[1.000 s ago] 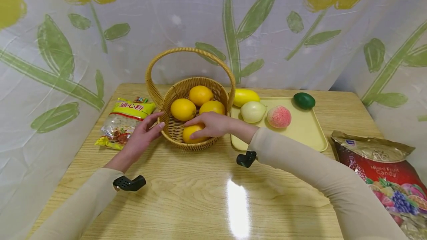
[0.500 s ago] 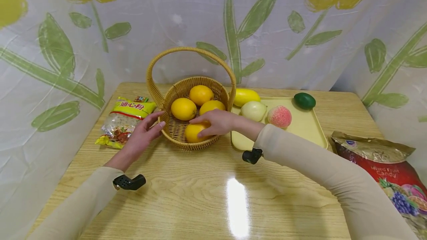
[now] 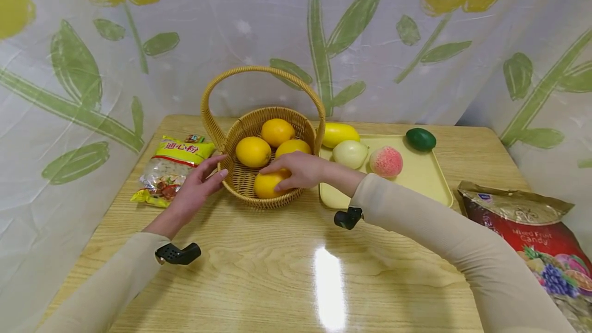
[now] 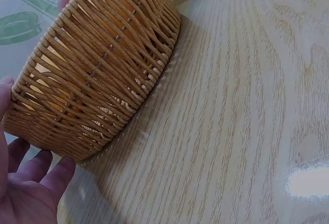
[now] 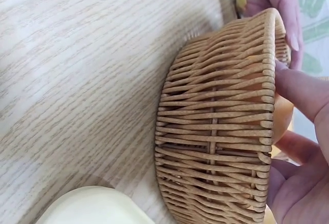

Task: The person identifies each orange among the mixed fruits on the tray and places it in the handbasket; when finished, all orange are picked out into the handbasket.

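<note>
A woven basket (image 3: 240, 191) with a tall arched handle stands on the table, holding several oranges. At its left side my left hand (image 3: 196, 186) holds the rim, thumb at the top edge and fingers against the outer wall, as the left wrist view shows. My right hand (image 3: 300, 169) reaches over the right rim and grips the front orange (image 3: 268, 185) between thumb and fingers, low inside the basket. Behind it lie one orange (image 3: 253, 151) on the left, another orange (image 3: 278, 132) at the back and a third orange (image 3: 293, 147), partly covered by the right hand.
Right of the basket, a pale yellow tray (image 3: 421, 184) carries a yellow oblong fruit (image 3: 340, 134), a whitish round fruit (image 3: 350, 154), a pink peach (image 3: 386, 162) and a dark green fruit (image 3: 421, 139). A pasta bag (image 3: 171, 171) lies left, a candy bag (image 3: 532, 235) far right.
My right hand has shifted slightly right, its thumb moving across the front orange, which has moved a little with it. The left hand and the basket have stayed in place.
</note>
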Available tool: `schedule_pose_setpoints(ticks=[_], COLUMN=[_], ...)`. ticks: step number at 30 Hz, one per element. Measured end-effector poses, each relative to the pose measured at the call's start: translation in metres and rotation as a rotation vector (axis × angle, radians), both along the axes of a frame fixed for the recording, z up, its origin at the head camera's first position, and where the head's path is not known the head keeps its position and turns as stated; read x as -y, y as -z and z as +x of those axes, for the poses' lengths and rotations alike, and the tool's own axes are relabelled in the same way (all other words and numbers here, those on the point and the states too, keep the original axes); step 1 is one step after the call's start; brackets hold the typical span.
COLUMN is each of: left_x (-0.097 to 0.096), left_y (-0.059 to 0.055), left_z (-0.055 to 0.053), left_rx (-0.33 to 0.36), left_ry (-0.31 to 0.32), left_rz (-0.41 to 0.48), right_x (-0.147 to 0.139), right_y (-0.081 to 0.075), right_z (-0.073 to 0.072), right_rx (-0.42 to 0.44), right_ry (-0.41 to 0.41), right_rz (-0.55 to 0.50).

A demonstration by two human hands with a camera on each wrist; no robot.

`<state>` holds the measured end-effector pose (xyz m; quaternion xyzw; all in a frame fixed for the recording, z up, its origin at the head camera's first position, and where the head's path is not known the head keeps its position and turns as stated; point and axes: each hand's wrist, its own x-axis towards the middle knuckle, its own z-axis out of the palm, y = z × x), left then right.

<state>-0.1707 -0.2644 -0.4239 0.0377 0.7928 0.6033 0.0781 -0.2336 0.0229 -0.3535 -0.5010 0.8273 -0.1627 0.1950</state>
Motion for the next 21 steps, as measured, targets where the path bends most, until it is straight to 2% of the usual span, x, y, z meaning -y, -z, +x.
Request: schedule_pose_setpoints(ticks=[6,13,21], left_x=[-0.0006,-0.0018,-0.0011], left_y=[0.0024,0.0021,0.0008], left_z=[0.0000,0.0008,0.0002], left_rx=[-0.003,0.008,-0.001], left_ry=[-0.006,-0.011,-0.012], left_rz=[0.015,0.011,-0.003], right_x=[0.0003,-0.0001,-0.0027], right_y=[0.0014,0.0000,0.0034], right_z=[0.0006,0.0015,0.0008], right_rx=[-0.016,-0.045,-0.053], right_ry=[0.006,0.046,0.018], right_rz=[-0.016,0.030,-0.033])
